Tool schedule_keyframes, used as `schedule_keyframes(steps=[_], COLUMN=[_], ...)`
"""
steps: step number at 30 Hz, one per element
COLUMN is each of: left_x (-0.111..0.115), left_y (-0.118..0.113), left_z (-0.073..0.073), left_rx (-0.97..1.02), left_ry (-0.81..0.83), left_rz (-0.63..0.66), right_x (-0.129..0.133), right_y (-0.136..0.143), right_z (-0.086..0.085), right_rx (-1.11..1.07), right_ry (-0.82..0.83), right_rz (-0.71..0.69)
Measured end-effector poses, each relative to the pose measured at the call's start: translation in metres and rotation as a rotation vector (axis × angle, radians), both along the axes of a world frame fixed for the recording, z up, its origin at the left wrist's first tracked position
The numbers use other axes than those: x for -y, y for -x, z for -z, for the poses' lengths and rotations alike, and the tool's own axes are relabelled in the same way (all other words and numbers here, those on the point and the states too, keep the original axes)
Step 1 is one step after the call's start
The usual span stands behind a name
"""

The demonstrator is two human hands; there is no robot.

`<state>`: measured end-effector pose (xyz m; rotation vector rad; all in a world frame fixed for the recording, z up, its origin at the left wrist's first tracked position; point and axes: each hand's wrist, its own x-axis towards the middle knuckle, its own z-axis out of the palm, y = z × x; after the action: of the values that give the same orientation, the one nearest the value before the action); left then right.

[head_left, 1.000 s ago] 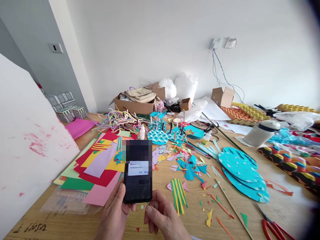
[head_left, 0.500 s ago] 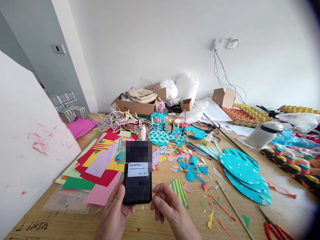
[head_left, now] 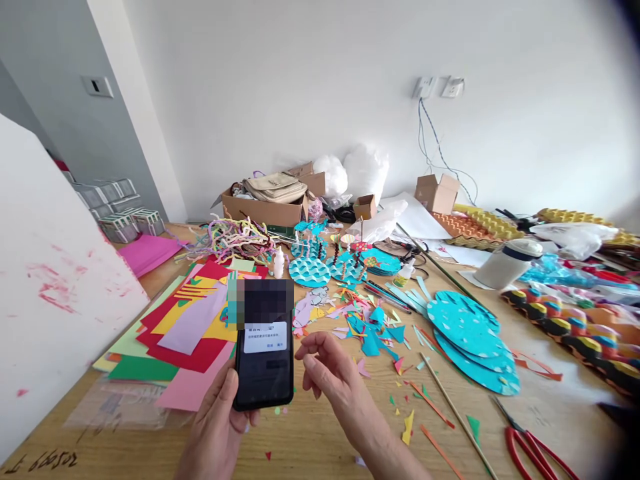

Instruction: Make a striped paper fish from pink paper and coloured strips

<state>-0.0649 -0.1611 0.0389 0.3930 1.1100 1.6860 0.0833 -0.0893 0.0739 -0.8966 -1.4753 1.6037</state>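
My left hand (head_left: 217,413) is wrapped round the lower left side of a black smartphone (head_left: 265,380), holding it upright above the wooden table. A white pop-up box with text shows on the dark screen, and a blurred patch covers its upper part. Just right of the phone is my right hand (head_left: 330,380), apart from it, with loosely bent fingers and nothing visible in them. Coloured paper sheets (head_left: 183,333) lie left of the phone. Blue paper scraps (head_left: 373,333) and other cuttings lie beyond my right hand.
Red-handled scissors (head_left: 530,443) and a thin wooden stick (head_left: 457,413) lie at the right front. Blue paper ovals (head_left: 465,330) are stacked near a white canister (head_left: 507,263). A cardboard box (head_left: 265,208) with a bag stands by the wall, behind pipe cleaners (head_left: 235,240).
The view has shifted, so most things sit a little further left. My right hand has moved forward and now covers where the striped paper lay. The phone stays in my left hand.
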Motion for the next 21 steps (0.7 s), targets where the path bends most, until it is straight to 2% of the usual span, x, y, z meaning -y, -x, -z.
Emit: schedule_keyframes(steps=[12,17,21], left_x=[0.004,0.025,0.045], left_y=[0.004,0.023,0.042], left_z=[-0.004,0.003,0.007], left_rx=[0.07,0.043,0.031], left_ry=[0.059,0.072,0.086], left_rz=[-0.09,-0.078,-0.213], right_x=[0.003,0.009,0.011], right_y=[-0.004,-0.016,-0.027], right_z=[0.003,0.011,0.024], right_rx=[0.173,0.274,0.352], right_ry=[-0.074,-0.085,-0.086], right_rz=[-0.108,-0.133,-0.163])
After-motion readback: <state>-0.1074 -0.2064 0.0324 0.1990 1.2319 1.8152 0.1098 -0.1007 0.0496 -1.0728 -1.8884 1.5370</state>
